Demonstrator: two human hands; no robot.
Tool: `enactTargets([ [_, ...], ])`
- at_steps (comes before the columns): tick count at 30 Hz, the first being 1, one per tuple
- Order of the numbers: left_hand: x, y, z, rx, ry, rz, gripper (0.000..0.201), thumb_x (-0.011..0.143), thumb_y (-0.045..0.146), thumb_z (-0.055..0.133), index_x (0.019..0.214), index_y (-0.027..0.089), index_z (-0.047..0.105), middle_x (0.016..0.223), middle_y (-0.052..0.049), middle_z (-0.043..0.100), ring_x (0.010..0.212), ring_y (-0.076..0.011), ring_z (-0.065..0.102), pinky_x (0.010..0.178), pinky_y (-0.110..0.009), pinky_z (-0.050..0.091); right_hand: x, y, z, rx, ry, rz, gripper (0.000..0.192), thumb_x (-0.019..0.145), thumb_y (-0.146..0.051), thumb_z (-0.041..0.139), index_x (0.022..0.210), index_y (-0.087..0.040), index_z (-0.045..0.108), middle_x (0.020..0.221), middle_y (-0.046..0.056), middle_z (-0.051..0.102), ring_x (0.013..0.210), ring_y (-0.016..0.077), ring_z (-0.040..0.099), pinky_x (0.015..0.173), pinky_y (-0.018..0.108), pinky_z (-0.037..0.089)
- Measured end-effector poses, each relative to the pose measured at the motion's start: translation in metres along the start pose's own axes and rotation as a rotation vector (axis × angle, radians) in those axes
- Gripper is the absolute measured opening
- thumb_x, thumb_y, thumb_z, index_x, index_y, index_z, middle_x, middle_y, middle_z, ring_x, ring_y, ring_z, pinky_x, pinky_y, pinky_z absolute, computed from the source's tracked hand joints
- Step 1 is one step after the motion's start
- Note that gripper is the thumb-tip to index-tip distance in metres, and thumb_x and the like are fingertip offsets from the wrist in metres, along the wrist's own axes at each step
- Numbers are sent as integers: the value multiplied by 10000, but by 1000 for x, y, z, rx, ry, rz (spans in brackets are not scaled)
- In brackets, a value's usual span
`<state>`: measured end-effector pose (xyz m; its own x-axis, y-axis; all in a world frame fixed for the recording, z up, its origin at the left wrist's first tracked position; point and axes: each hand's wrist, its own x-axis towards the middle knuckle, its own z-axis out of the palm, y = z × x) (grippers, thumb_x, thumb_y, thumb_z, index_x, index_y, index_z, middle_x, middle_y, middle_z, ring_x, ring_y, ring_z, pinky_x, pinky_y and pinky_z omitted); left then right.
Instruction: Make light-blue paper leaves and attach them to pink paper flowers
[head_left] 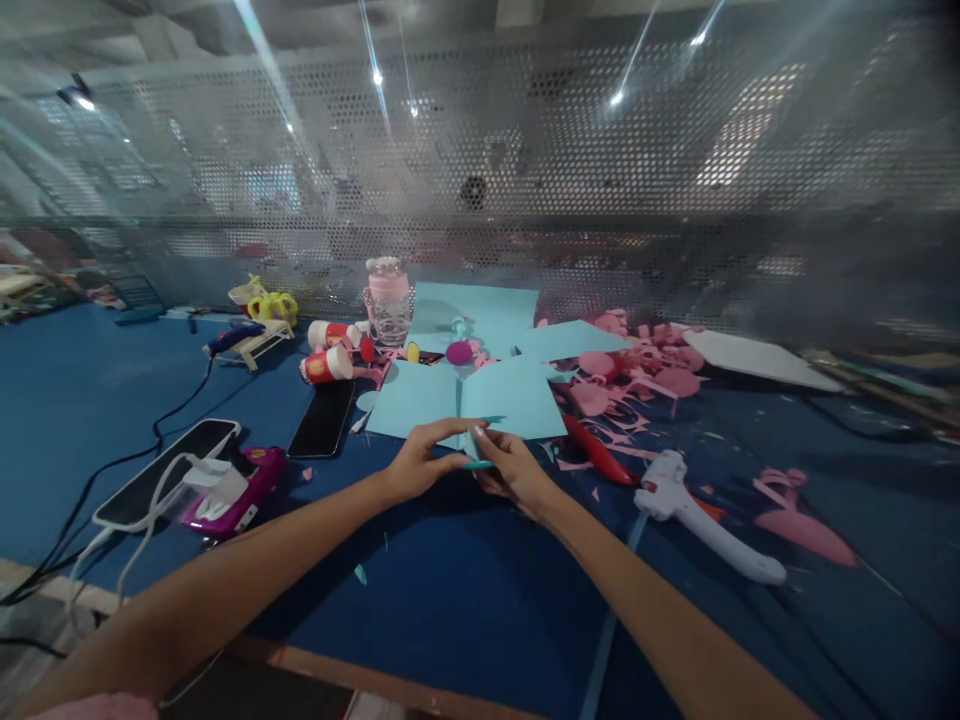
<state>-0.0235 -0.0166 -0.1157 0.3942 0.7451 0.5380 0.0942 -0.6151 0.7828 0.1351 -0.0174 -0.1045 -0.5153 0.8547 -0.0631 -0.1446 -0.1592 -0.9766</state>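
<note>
Close together over the near edge of a folded light-blue paper card (409,400), my two hands meet. Between the fingertips of my left hand (420,462) and my right hand (521,477) is a small curved piece of teal-blue paper (478,463), pinched from both sides. Its full shape is hidden by the fingers. The card lies opened flat with its crease running away from me. Behind it stands a larger light-blue sheet (487,300), and a purple oval (459,353) lies by the card's far edge.
Pink paper scraps (671,365) pile up at the right, beside a red-handled tool (600,450) and a white glue gun (709,525). Left are a black phone (322,420), a purple device with a white cable (240,495), and red-white paper cups (328,365). A pink-lidded bottle (388,305) stands behind.
</note>
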Motion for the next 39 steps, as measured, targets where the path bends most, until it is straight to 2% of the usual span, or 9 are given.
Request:
enactTargets([
  [5, -2, -2, 1, 13, 40, 22, 400, 727, 376, 614, 1072, 174, 601, 1081, -122, 628, 1029, -242, 559, 909, -386, 413, -1, -3, 4, -36, 116, -60, 430, 529, -499, 720, 746, -165, 557, 384, -100, 424, 255, 27, 280, 273, 183, 166],
  [12, -1, -1, 2, 35, 118, 6, 376, 720, 331, 634, 1059, 174, 590, 1076, -119, 621, 1028, -224, 560, 912, -365, 417, -1, -4, 5, -79, 249, -159, 312, 584, -410, 710, 695, -163, 554, 402, -87, 456, 252, 43, 345, 262, 191, 216],
  [17, -2, -8, 4, 31, 227, -56, 394, 706, 296, 652, 1070, 172, 565, 1103, -108, 608, 1049, -210, 551, 937, -364, 413, 2, -3, 5, 49, 317, -180, 395, 597, -412, 693, 848, -185, 490, 455, -90, 509, 282, 80, 433, 273, 204, 338],
  [21, -1, -10, 6, -34, 268, -103, 480, 679, 284, 679, 1116, 168, 515, 1117, -113, 607, 1079, -217, 542, 951, -380, 408, 5, 1, 5, 71, 388, -194, 448, 604, -436, 676, 883, -196, 420, 486, -90, 522, 334, 104, 495, 310, 225, 412],
  [25, -1, -9, 7, -68, 262, -107, 486, 689, 261, 673, 1128, 167, 487, 1130, -120, 600, 1105, -218, 527, 968, -386, 392, 5, 3, 7, 104, 383, -213, 443, 626, -435, 663, 892, -205, 392, 525, -103, 494, 338, 92, 492, 310, 222, 421],
  [31, 0, -9, 6, -113, 259, -89, 499, 683, 249, 684, 1125, 162, 470, 1151, -134, 582, 1112, -226, 521, 971, -386, 390, 2, -2, 6, 153, 393, -219, 443, 597, -394, 707, 866, -202, 411, 777, -61, 511, 374, 57, 520, 324, 220, 443],
  [39, 2, -8, 7, -201, 209, -71, 446, 722, 265, 647, 1121, 174, 472, 1172, -121, 573, 1136, -226, 503, 981, -385, 379, 1, -5, 2, 114, 346, -204, 454, 552, -353, 746, 809, -199, 404, 824, -49, 509, 393, 66, 553, 337, 209, 435],
])
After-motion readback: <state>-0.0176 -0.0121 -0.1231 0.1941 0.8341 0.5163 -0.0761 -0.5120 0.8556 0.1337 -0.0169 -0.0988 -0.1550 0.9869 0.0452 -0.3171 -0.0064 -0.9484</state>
